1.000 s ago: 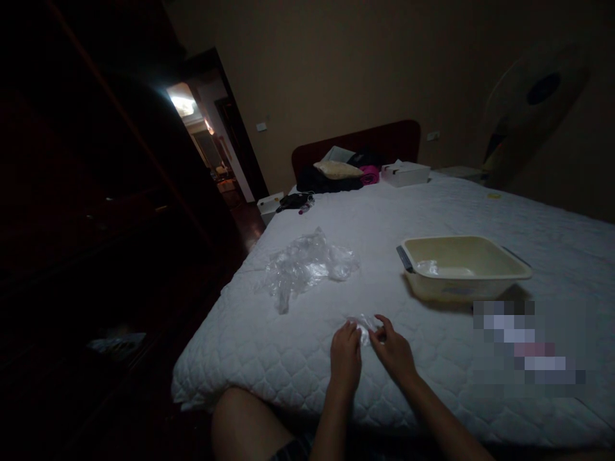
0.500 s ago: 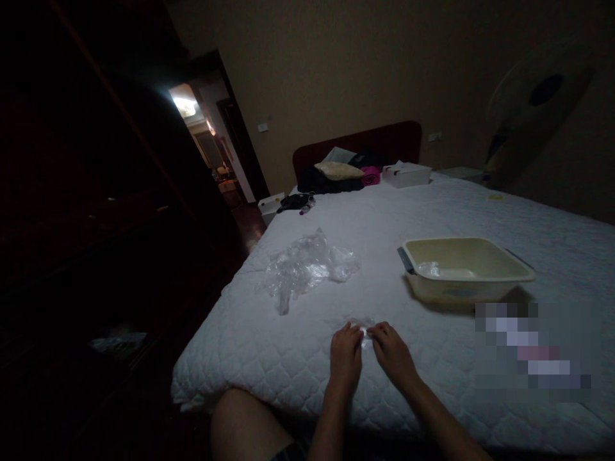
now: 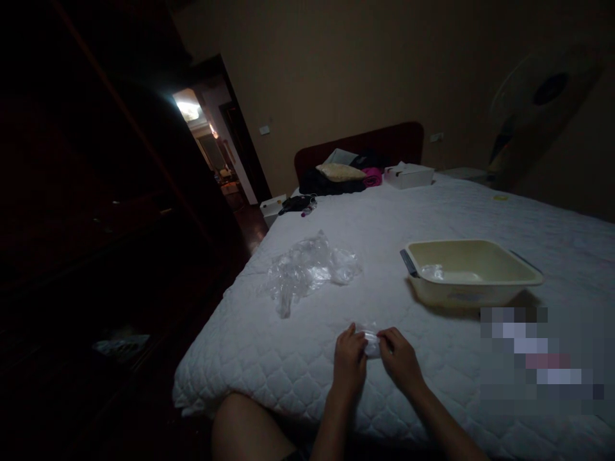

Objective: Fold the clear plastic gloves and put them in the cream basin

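Observation:
Between my two hands, low over the white quilted bed cover (image 3: 269, 358), is a small clear plastic bag (image 3: 371, 346), partly hidden by my fingers. My left hand (image 3: 350, 358) grips its left side with bent fingers. On the right side, my right hand (image 3: 398, 358) pinches the plastic between thumb and fingertips. A crumpled heap of clear plastic bags (image 3: 312, 266) lies beyond my left hand. To the right stands a cream plastic basin (image 3: 473, 294) with grey handles, and a small piece of clear plastic (image 3: 432, 272) sits inside it.
A pixelated patch (image 3: 538, 358) hides something at the right. Near the headboard (image 3: 360, 144) are dark clothes, a pillow (image 3: 340, 171), a pink roll (image 3: 372, 177) and a white box (image 3: 408, 175). A fan (image 3: 548, 89) stands at the far right. The bed's left edge drops to a dark floor.
The plastic between my hands has been drawn flatter and wider, and more of it shows. My hands have moved slightly apart. The view has shifted a little; the heap and basin are unchanged.

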Motion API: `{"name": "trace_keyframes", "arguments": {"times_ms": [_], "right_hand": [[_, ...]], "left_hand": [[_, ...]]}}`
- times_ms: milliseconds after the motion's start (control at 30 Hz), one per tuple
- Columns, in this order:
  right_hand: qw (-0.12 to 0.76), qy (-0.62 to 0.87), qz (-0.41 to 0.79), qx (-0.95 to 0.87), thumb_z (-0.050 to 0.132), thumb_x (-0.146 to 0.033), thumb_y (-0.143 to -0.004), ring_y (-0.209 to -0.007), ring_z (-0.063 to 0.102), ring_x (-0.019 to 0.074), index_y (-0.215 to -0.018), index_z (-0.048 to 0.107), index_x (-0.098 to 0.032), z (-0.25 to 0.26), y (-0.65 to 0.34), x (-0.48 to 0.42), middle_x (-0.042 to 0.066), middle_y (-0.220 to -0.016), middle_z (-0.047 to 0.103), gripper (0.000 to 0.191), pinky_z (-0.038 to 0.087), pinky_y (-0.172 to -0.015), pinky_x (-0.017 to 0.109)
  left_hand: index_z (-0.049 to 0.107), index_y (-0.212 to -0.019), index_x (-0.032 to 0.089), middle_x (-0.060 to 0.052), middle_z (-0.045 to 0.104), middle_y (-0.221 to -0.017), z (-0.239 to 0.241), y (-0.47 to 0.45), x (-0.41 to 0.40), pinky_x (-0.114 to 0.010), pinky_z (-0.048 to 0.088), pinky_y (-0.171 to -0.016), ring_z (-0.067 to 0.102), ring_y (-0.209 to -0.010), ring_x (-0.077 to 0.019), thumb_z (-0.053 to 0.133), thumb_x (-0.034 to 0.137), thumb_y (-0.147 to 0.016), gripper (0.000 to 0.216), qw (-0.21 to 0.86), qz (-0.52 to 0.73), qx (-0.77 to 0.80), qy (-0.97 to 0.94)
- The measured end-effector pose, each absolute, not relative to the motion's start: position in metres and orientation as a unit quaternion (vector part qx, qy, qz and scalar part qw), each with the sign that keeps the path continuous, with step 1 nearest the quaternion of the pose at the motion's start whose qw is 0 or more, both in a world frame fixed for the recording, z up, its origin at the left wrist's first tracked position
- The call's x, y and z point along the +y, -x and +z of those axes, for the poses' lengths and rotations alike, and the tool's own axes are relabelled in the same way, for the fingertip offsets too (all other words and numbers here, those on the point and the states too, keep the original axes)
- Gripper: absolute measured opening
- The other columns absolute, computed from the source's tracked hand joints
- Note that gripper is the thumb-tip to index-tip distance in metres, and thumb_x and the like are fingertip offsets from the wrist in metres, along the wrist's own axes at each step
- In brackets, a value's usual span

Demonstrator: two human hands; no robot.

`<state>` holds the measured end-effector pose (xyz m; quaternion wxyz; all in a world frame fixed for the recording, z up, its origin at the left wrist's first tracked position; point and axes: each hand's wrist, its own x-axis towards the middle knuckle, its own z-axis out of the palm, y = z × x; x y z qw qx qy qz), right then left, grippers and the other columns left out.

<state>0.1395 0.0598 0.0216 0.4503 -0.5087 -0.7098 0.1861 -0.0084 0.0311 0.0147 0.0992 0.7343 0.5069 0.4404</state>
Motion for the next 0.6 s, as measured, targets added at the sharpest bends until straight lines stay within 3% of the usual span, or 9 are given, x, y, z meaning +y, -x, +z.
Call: {"name": "trace_keyframes", "arguments": {"times_ms": [133, 233, 367, 600], "right_hand": [[0.494, 0.477, 0.219, -0.693, 0.041, -0.03, -0.086, -0.098, 0.054, 0.0211, -0.106, 0.052, -0.021, 0.02, -0.144, 0.056, 0.01, -0.107, 0.054, 0.025, 0.05, -0.078, 0.034], [0.527, 0.449, 0.256, -0.674, 0.046, -0.037, -0.084, -0.108, 0.05, 0.0239, -0.117, 0.047, -0.022, 0.019, -0.146, 0.055, 0.011, -0.119, 0.05, 0.036, 0.049, -0.085, 0.038], [0.534, 0.446, 0.301, -0.652, 0.046, -0.044, -0.082, -0.099, 0.056, 0.0241, -0.109, 0.054, -0.02, 0.02, -0.149, 0.058, 0.01, -0.108, 0.059, 0.037, 0.048, -0.084, 0.037], [0.527, 0.476, 0.35, -0.61, 0.05, -0.049, -0.079, -0.077, 0.062, 0.0215, -0.091, 0.061, -0.017, 0.026, -0.148, 0.06, 0.006, -0.083, 0.067, 0.035, 0.05, -0.071, 0.031]], "left_hand": [[0.059, -0.097, 0.018, -0.009, 0.05, -0.125, 0.032, 0.005, 0.031, -0.043, 0.035, -0.098, 0.037, -0.124, -0.0232, 0.045, 0.012, -0.079, 0.024, 0.178, 0.522, 0.546, -0.631], [0.059, -0.089, 0.017, -0.009, 0.059, -0.105, 0.05, 0.004, 0.035, -0.037, 0.039, -0.091, 0.049, -0.109, -0.0224, 0.05, 0.025, -0.08, 0.015, 0.309, 0.553, 0.525, -0.568], [0.056, -0.074, 0.016, -0.001, 0.058, -0.071, 0.057, 0.0, 0.043, -0.027, 0.045, -0.066, 0.055, -0.07, -0.0145, 0.052, 0.037, -0.079, 0.022, 0.402, 0.543, 0.509, -0.533], [0.05, -0.059, 0.015, 0.004, 0.045, -0.052, 0.045, -0.011, 0.052, -0.02, 0.034, -0.047, 0.044, -0.05, -0.0084, 0.067, 0.05, -0.062, 0.039, 0.487, 0.516, 0.511, -0.485]]}}
